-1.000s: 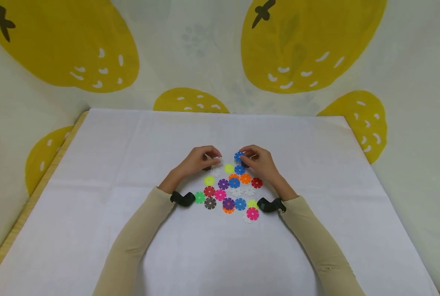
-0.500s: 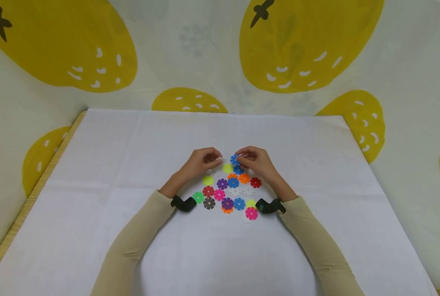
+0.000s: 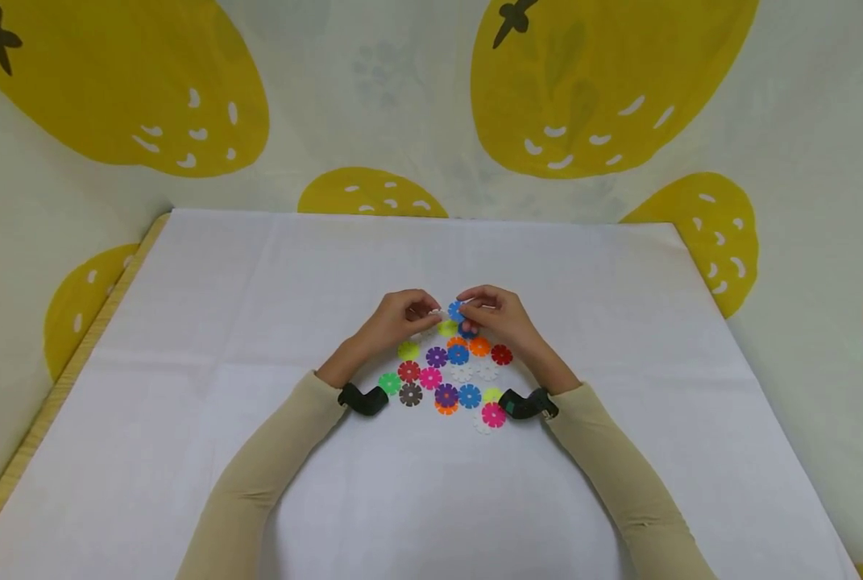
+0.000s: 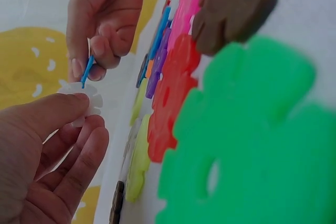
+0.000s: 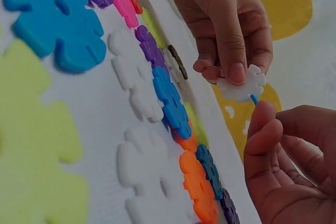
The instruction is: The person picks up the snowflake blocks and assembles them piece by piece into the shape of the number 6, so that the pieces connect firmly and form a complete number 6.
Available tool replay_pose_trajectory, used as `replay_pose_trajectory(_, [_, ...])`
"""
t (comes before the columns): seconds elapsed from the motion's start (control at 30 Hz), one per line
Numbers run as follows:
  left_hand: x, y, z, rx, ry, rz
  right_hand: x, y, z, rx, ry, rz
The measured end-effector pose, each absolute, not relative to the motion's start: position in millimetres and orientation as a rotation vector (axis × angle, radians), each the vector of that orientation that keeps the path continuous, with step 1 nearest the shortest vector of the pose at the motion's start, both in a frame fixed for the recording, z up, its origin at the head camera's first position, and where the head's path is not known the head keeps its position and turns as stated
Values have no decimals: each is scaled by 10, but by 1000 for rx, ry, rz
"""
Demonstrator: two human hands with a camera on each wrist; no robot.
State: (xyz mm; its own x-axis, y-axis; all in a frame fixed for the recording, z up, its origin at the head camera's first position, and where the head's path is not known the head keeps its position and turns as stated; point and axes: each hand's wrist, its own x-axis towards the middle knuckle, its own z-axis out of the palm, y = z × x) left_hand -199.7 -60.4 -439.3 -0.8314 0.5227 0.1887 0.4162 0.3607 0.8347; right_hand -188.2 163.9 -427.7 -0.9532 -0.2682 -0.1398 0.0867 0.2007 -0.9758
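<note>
Between thumb and fingers my left hand (image 3: 400, 316) pinches a white notched disc (image 4: 84, 99), shaped like a flat snowflake. Opposite it, my right hand (image 3: 498, 312) pinches a blue notched disc (image 3: 456, 312). In both wrist views the blue disc is edge-on and its rim meets a notch at the edge of the white one; how deep it sits I cannot tell. My fingers hide much of both discs. Below the hands lie a yellow disc (image 3: 447, 329) and another blue disc (image 3: 467, 329), partly covered by the right hand.
Several loose discs lie on the white-covered table (image 3: 431, 499), among them a green disc (image 3: 390, 383), a brown disc (image 3: 411, 395), a red disc (image 3: 501, 354) and a pink disc (image 3: 493, 415). Some overlap. A patterned cloth (image 3: 373, 97) hangs behind the table.
My right hand has moved left with the blue disc, and my left hand slightly right with the white disc. The two discs, apart a second ago, now meet.
</note>
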Motion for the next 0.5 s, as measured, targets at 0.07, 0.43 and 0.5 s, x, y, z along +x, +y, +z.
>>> replay_pose_trajectory(0.07, [-1997, -604, -4396, 871, 2508, 1493, -1884, 1633, -4288, -174, 2187, -1816])
replay_pose_trajectory(0.43, [-1990, -590, -4391, 963, 2543, 1513, -1875, 1619, -4285, -102, 2078, -1880])
replay_pose_trajectory(0.5, [-1984, -592, -4389, 980, 2558, 1512, -1870, 1604, -4294, -87, 2047, -1908])
